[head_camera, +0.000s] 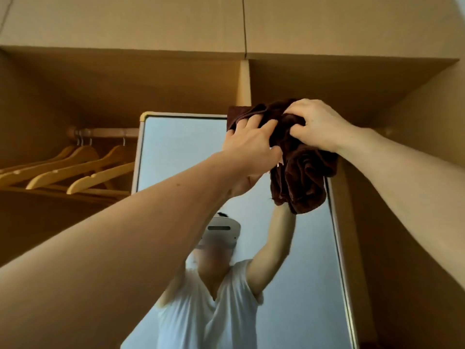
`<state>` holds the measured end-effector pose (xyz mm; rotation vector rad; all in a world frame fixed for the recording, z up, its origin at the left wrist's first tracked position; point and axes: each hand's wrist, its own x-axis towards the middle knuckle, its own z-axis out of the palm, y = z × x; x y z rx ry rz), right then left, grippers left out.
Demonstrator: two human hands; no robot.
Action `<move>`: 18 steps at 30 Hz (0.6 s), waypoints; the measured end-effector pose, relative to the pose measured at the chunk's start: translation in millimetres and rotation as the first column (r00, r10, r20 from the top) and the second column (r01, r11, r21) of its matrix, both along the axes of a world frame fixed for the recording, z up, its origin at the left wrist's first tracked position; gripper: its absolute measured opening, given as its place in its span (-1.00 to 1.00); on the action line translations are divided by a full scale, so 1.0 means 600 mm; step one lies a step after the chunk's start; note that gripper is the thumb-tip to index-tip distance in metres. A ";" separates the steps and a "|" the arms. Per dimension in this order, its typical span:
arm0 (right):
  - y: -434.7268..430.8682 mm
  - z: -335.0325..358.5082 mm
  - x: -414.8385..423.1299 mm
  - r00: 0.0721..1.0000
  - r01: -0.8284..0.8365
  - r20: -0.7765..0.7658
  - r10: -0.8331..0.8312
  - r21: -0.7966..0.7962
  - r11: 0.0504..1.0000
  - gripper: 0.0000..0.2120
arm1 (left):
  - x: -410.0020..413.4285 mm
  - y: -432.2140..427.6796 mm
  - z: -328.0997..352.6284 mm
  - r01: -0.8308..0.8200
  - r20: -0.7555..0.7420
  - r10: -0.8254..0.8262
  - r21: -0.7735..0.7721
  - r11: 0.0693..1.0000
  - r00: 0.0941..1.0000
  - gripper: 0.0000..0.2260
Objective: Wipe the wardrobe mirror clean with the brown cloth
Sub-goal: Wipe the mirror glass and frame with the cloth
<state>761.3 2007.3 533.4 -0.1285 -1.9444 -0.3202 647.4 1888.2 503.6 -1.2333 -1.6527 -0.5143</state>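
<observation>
Pinching brown cloth [302, 177] in right hand [317, 124], pressing it with spread left hand [251, 147] at mirror [181, 159] top (bulk hanging below).

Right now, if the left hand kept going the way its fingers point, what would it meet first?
The left hand would meet the brown cloth first; its fingers touch it. The mirror probably lies behind.
</observation>
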 end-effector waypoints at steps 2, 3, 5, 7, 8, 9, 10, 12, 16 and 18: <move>0.018 -0.007 0.012 1.000 0.019 -0.024 -0.019 -0.015 1.000 -0.68 | 0.018 0.025 0.006 -0.009 0.015 0.009 -0.036 0.999 1.000 -0.47; 0.025 -0.011 0.015 0.999 0.022 -0.040 -0.023 -0.009 1.000 -0.68 | 0.022 0.034 0.008 -0.021 0.015 0.021 -0.045 0.999 1.000 -0.48; 0.036 -0.020 0.016 0.998 0.033 -0.056 -0.032 0.007 0.999 -0.68 | 0.026 0.045 0.005 -0.047 0.004 0.047 -0.030 0.998 0.999 -0.49; 0.042 -0.027 0.011 0.997 0.052 -0.058 -0.052 -0.002 0.999 -0.64 | 0.029 0.051 -0.004 -0.064 -0.018 0.064 -0.005 0.998 0.998 -0.51; 0.045 -0.031 0.008 0.996 0.057 -0.066 -0.059 -0.028 0.998 -0.62 | 0.031 0.054 -0.010 -0.071 -0.030 0.071 0.002 0.997 0.997 -0.52; 0.048 -0.037 0.005 0.995 0.055 -0.080 -0.060 -0.064 0.996 -0.60 | 0.033 0.058 -0.018 -0.076 -0.039 0.076 0.006 0.997 0.996 -0.52; 0.052 -0.046 0.005 0.994 0.046 -0.097 -0.055 -0.100 0.994 -0.59 | 0.036 0.062 -0.028 -0.077 -0.047 0.077 0.007 0.997 0.996 -0.52; 0.060 -0.070 0.008 0.993 0.018 -0.115 -0.035 -0.152 0.988 -0.60 | 0.045 0.072 -0.049 -0.074 -0.053 0.073 -0.004 0.997 0.996 -0.52; 0.072 -0.128 0.036 0.997 0.036 -0.056 -0.051 -0.241 0.970 -0.62 | 0.069 0.088 -0.101 -0.046 -0.004 0.046 -0.075 0.996 0.999 -0.51; 0.069 -0.157 0.056 0.996 0.090 0.031 -0.084 -0.290 0.953 -0.64 | 0.086 0.091 -0.134 -0.024 0.051 0.030 -0.115 0.993 0.998 -0.52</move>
